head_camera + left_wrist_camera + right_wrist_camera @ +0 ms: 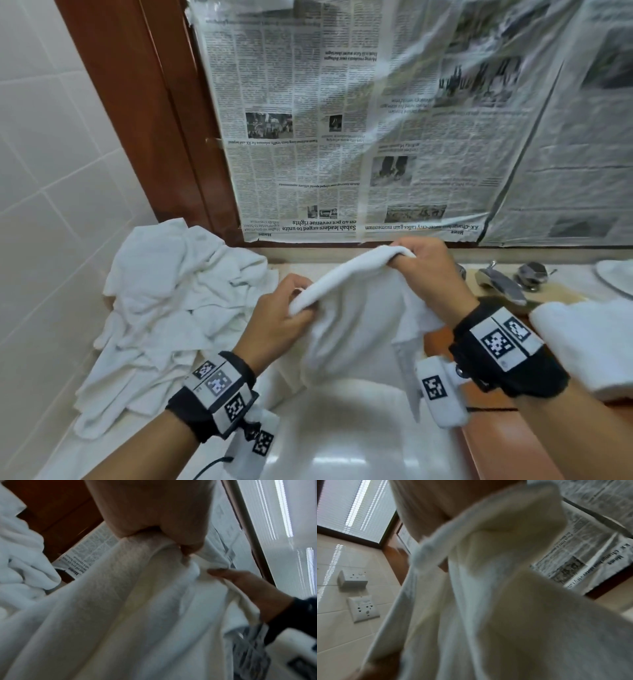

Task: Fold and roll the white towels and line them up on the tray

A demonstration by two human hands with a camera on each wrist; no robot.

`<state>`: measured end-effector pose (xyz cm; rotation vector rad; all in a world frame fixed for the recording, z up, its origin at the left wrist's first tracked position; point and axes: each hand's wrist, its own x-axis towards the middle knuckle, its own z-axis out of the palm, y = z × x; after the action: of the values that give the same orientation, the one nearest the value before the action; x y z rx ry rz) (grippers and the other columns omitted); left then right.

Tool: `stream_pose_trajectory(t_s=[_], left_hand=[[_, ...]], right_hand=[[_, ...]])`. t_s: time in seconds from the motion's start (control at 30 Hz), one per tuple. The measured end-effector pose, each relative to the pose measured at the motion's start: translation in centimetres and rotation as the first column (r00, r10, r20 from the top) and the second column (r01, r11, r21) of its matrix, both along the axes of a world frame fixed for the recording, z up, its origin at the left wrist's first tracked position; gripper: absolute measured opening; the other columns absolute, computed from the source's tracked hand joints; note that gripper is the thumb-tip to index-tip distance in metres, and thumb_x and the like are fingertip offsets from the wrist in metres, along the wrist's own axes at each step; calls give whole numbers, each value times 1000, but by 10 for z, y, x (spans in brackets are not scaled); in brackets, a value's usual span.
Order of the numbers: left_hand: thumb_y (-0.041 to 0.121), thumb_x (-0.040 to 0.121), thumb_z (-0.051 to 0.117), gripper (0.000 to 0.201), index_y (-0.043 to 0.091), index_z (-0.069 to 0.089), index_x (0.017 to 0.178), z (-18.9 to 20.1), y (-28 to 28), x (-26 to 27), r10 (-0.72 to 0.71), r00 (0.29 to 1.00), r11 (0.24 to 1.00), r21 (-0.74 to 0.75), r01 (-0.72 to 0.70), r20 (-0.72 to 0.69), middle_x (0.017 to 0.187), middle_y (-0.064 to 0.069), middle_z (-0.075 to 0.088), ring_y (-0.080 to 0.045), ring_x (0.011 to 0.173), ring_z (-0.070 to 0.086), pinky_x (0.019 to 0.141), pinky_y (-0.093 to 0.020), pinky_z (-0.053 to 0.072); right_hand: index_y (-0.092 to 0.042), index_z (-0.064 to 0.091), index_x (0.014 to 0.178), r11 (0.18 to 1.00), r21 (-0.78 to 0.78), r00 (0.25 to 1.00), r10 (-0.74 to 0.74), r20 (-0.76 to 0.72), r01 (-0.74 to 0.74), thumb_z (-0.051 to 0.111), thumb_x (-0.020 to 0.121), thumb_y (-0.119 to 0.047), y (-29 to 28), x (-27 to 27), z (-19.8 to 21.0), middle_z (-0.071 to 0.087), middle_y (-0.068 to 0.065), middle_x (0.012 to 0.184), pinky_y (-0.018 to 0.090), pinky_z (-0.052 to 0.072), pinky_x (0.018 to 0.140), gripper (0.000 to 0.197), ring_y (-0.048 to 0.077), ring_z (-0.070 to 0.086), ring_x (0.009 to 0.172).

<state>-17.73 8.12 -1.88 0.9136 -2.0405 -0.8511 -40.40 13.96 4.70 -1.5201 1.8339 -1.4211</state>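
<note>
I hold one white towel (356, 308) up over the counter, and it hangs down from its top edge. My left hand (291, 305) pinches the left end of that edge. My right hand (418, 260) grips the right end, higher and further back. In the left wrist view the towel (120, 608) fills the frame below my left hand (164, 539); the right hand's fingers (240, 580) reach in from the right. The right wrist view is blurred, with the towel (488, 601) draped close to the lens. A rolled white towel (589, 346) lies on the brown tray (486, 445) at right.
A heap of loose white towels (171, 308) covers the counter at left, against the tiled wall. Newspaper (376, 120) under plastic sheeting covers the wall behind. A chrome tap (503, 281) and a basin rim (616, 277) sit at back right. Wall sockets (363, 607) show on the tiles.
</note>
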Motion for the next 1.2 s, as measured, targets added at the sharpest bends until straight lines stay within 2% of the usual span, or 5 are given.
stream_pose_trajectory(t_s=[0.2, 0.57, 0.7, 0.87, 1.2], left_hand=[[26, 83, 60, 24, 25, 55, 106, -24, -15, 25, 145, 742, 980, -197, -17, 655, 94, 6, 57, -19, 87, 58, 65, -29, 38], [38, 94, 44, 36, 16, 61, 116, 11, -92, 55, 312, 269, 936, -246, -252, 911, 121, -10, 62, -27, 108, 60, 84, -31, 44], [21, 79, 51, 24, 8, 66, 92, 109, -135, 18, 526, 472, 842, -356, -405, 707, 96, -20, 69, -38, 92, 65, 81, -38, 52], [19, 97, 49, 57, 21, 28, 150, 143, -120, -72, 176, 973, 971, -186, -148, 147, 142, -7, 46, -25, 124, 48, 97, -31, 43], [34, 89, 63, 57, 23, 43, 141, -130, -30, -33, 95, 795, 879, 324, -350, 599, 150, -7, 36, -25, 135, 35, 109, -35, 33]], right_hand=[[-4, 59, 63, 998, 45, 998, -41, 38, 39, 57, 84, -1, 16, -8, -8, 52, 4, 61, 27, 31, 55, 21, 14, 44, 60], [-9, 60, 70, 964, 264, 995, -50, 82, 27, 53, 94, -9, 19, -26, -52, 47, 4, 63, 30, 25, 58, 25, 16, 39, 64], [-8, 68, 90, 960, 259, 903, -17, 429, -105, 50, 97, -23, 15, -17, -33, 67, 12, 81, 33, 40, 72, 25, 22, 59, 77], [-9, 67, 86, 944, 248, 797, 24, 603, -216, 51, 95, -40, 17, -3, -36, 70, 14, 78, 34, 47, 62, 36, 30, 66, 70], [-1, 64, 103, 620, 781, 856, -445, 264, 82, 59, 77, -23, 27, -4, -189, 63, 12, 83, 34, 55, 64, 34, 33, 64, 75]])
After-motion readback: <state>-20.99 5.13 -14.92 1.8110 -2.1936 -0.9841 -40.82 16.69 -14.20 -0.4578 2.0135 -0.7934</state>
